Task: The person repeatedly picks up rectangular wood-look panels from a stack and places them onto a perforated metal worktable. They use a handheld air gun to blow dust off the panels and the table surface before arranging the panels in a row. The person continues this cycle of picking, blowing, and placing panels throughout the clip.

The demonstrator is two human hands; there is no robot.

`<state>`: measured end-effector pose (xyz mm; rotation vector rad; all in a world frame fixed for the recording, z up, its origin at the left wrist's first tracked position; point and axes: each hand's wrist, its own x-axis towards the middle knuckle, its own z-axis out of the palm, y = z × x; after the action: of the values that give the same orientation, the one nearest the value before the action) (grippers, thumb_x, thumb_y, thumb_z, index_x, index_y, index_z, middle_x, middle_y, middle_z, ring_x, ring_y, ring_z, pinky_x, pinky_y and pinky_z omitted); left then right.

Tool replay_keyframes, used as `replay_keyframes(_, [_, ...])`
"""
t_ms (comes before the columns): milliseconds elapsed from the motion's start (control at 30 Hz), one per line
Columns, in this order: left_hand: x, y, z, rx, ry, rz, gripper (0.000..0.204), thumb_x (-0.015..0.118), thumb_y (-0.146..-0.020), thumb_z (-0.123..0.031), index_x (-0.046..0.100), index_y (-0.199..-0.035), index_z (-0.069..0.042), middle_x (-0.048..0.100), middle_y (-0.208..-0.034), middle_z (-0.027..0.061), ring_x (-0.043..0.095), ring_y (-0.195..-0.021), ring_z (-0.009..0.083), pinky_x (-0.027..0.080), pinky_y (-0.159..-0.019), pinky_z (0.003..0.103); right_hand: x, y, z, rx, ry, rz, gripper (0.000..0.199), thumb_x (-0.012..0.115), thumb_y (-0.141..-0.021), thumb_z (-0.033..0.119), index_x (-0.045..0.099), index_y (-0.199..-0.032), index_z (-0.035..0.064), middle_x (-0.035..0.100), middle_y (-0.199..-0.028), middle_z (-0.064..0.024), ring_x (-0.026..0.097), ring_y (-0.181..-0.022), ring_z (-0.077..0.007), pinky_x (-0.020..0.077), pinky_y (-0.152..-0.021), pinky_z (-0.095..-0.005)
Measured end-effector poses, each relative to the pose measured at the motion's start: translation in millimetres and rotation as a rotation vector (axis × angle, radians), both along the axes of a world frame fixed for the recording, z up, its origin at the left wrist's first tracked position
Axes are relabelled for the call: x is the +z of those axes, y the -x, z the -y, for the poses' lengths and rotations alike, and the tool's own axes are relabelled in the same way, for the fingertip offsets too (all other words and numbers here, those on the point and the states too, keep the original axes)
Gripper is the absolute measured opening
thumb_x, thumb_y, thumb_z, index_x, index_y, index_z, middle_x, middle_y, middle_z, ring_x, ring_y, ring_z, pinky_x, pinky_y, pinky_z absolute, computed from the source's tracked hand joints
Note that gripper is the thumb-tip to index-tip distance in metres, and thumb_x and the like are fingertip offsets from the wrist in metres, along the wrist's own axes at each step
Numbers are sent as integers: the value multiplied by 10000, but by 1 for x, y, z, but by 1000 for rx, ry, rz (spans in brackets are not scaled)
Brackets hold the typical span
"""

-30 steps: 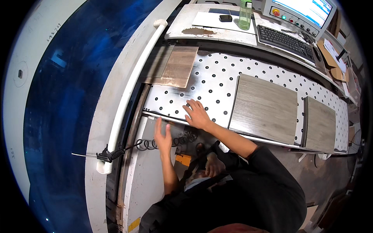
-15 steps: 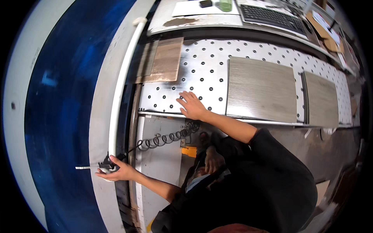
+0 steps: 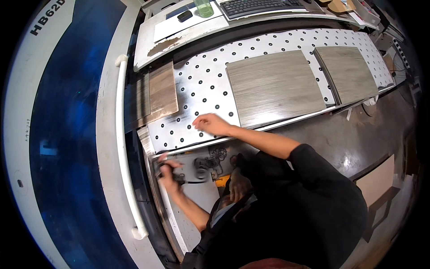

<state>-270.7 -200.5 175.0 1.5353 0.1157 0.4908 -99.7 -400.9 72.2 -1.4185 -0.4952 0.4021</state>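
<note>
Gripping one black hand tool point(image 3: 180, 178), the left hand point(image 3: 168, 175) is a streak of blur in the lower left, fingers wrapped around the tool; how tightly they close, I can't tell! Here's one dark coiled hose point(image 3: 218, 154) just to the right, near the centre of the frame, its nearer loops smeared.

And the right hand point(image 3: 212, 124)? Mid-frame, over the front edge of one white table point(image 3: 210, 96) studded with black dots, more than I can count. It's loosely open, fingers bent, no object showing in it; whether it touches the table, I can't tell.

Over to the right side: two stacks of boards! One large grey-brown stack point(image 3: 275, 89) right of centre, one smaller stack point(image 3: 348, 74) beyond it, a gap between them; their layers are too fine to count. Left of centre sits a browner board point(image 3: 163, 89) with a line down it, one piece or two, I can't say.

Up top, on one worn white shelf point(image 3: 201, 31): one green bottle point(image 3: 204, 9), one small black box point(image 3: 184, 16), one keyboard point(image 3: 260, 6). Far left, one white rail point(image 3: 126, 157) runs beside one big blue panel point(image 3: 76, 121).
</note>
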Motion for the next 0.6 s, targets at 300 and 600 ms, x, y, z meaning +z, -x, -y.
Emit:
replay_keyframes(300, [-37,-27,97,-737,269,-609,362,644,-982,-280,632,-1131,50,527,-674,2,495,-585,85,421,-551,249,3,-20,197,-933,-111,-33,208,552,-970,88,652,-1130,1,696,-859,-50,633,-775,-100,512,-729,-238])
replay_keyframes(600, [-25,-43,93,-756,9,-672,302,645,-984,-264,657,-1103,14,491,-667,-31,456,-564,65,378,-521,230,0,-6,229,-1020,251,177,174,601,-952,108,700,-1045,-1,712,-821,-52,617,-718,-96,494,-681,-244])
